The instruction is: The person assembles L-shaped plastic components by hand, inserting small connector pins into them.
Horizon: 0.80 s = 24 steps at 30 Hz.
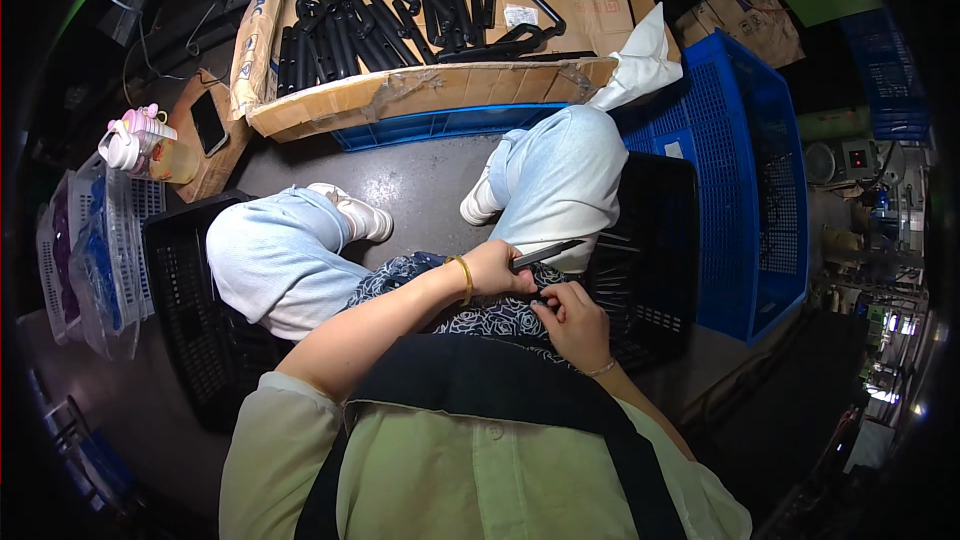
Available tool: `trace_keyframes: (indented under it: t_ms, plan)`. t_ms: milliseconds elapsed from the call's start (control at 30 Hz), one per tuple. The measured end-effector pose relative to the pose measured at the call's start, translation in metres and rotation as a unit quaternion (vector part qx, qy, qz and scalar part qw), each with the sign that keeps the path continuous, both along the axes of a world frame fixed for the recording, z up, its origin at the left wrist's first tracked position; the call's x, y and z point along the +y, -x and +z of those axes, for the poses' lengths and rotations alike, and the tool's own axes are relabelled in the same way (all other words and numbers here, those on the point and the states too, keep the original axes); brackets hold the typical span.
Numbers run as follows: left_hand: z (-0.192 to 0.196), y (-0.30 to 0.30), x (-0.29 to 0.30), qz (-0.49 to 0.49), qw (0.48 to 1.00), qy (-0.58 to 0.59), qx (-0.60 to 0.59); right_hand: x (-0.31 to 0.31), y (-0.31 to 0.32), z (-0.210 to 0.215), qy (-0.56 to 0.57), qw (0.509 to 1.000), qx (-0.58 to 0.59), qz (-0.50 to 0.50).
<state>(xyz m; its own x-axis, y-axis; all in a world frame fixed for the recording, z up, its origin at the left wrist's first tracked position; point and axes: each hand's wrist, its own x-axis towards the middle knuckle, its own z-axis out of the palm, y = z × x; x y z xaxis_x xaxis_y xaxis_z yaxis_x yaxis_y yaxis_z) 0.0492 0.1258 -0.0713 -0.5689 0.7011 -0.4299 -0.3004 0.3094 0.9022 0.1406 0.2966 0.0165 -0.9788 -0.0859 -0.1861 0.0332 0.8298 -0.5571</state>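
Over my lap my left hand [497, 268], with a gold bangle at the wrist, is closed around a slim dark bar [545, 254] with a narrow tip pointing right. Just to the right, my right hand [577, 322] has its thumb and fingers curled together close to the left fingertips. What lies between those right fingers is too small and hidden to make out. Both hands are above a dark apron with white flower outlines [497, 318]. Beyond my knees, a cardboard box [420, 90] holds a heap of black bars and bent frame-like parts [375, 25].
A black crate [185, 285] stands by my left leg, another black crate [665, 250] by my right. Blue crates [735, 190] stand farther right. At left are a phone [208, 124] on a wooden board, a drink bottle [165, 158] and a white basket [140, 240] with plastic bags.
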Motion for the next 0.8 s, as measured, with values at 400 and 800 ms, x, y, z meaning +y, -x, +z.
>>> trace_keyframes:
  t_ms: [400,800]
  plan:
    - [0.008,0.004,0.004,-0.011,0.999,0.041,-0.033,0.007,0.002,-0.015,-0.044,0.998,0.037,0.03]
    - [0.033,0.0,0.029,0.113,0.99,-0.015,0.088,0.018,-0.006,0.004,0.091,0.989,0.015,0.119]
